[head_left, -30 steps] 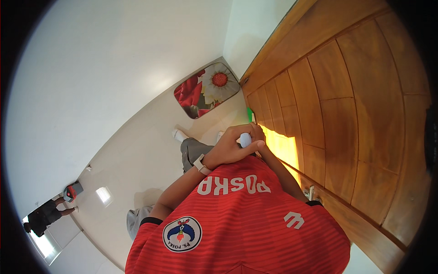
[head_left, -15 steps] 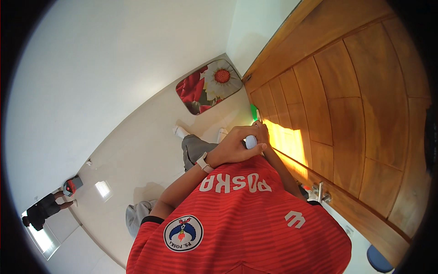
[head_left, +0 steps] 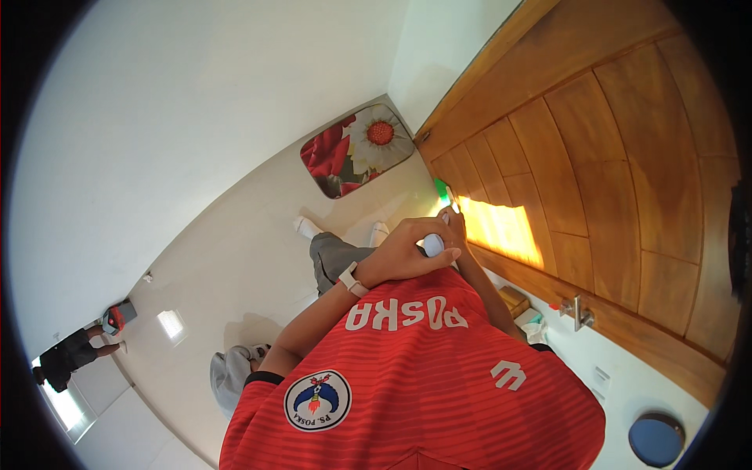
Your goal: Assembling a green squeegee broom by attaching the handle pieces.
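L hand [head_left: 405, 252] w/ pale hndl [head_left: 433, 245]

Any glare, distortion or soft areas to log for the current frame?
Head view: a yellow sunlit patch is blown out on the wooden door; head view: a bright reflection sits on the glossy floor; head view: fisheye bends the door's edges; head view: the left hand looks fairly sharp.

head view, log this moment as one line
left hand: around pale knob; right hand: just beyond, grip unclear; wooden door: at right
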{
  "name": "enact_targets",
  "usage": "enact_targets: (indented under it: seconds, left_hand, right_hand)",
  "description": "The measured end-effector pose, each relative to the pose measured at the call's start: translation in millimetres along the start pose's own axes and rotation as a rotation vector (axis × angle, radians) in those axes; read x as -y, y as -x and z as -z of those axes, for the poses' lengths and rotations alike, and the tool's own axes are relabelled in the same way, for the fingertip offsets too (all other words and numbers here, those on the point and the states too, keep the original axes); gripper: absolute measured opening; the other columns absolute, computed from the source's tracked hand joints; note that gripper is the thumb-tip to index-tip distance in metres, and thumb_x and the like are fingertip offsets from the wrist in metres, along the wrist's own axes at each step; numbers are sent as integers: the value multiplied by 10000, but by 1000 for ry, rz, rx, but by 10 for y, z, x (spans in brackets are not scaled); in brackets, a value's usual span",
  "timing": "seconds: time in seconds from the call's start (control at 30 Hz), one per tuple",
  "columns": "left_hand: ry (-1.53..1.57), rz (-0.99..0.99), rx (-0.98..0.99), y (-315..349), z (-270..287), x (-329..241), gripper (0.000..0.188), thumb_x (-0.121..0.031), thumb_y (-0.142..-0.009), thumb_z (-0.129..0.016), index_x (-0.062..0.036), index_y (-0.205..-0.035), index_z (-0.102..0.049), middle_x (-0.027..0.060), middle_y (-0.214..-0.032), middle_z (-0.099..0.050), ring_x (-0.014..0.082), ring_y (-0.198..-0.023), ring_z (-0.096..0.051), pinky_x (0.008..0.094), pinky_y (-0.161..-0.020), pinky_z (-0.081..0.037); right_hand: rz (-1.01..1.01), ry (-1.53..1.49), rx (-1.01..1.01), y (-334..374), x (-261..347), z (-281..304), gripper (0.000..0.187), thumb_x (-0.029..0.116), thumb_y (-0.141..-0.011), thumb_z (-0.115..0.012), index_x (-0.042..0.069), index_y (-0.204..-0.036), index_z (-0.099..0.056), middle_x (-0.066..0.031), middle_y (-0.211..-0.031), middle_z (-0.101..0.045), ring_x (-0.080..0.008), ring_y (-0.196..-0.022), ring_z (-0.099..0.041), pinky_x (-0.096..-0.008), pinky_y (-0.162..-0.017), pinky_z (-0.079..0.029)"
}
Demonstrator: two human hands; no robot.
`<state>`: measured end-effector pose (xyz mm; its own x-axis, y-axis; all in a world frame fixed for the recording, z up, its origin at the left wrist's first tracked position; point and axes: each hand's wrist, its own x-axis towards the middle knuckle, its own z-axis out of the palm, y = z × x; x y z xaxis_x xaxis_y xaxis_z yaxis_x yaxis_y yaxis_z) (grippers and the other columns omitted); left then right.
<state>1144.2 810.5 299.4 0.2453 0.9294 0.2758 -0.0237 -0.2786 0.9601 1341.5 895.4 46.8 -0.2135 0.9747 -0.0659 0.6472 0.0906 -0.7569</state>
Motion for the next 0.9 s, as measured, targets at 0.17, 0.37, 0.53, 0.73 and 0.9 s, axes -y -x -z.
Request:
enact_targets:
  seconds: [0.17,0.37,0.53,0.73,0.9]
  left_hand:
    - [-26,-3,6,95,-110,132,145,-117,-881,-718,-18,-844,-619,77,-819,-651,188,-739,-618,319,-704,-493]
    - [-52,-16,-6,109,-78,142,137,-112,-885,-718,-21,-860,-618,75,-830,-650,176,-747,-620,310,-701,-491]
    - [-6,15,-15,124,-21,104,148,-134,-896,-719,-29,-878,-616,66,-835,-650,160,-754,-616,305,-693,-485]
    - [0,33,21,181,76,91,163,-160,-901,-719,-31,-901,-618,68,-849,-650,167,-766,-617,307,-706,-483]
    - [-7,52,59,195,190,48,175,-168,-895,-724,-27,-921,-625,71,-868,-654,175,-787,-620,311,-722,-484]
  right_hand:
    - [-6,-25,2,40,-106,-4,145,176,-754,-726,130,-851,-628,-142,-775,-663,-345,-755,-666,-452,-631,-508]
    - [-4,-17,13,-12,-170,-68,131,172,-762,-711,129,-860,-636,-143,-798,-671,-342,-769,-666,-450,-644,-511]
    - [-25,37,10,-22,-250,-149,142,183,-755,-713,131,-867,-642,-140,-798,-673,-345,-789,-663,-456,-656,-512]
    - [-63,10,-29,13,-204,-220,196,221,-716,-738,139,-864,-639,-139,-798,-672,-355,-794,-651,-463,-670,-508]
    - [-73,52,-34,-14,-143,-240,193,224,-706,-734,159,-852,-625,-110,-795,-672,-351,-820,-629,-475,-687,-503]
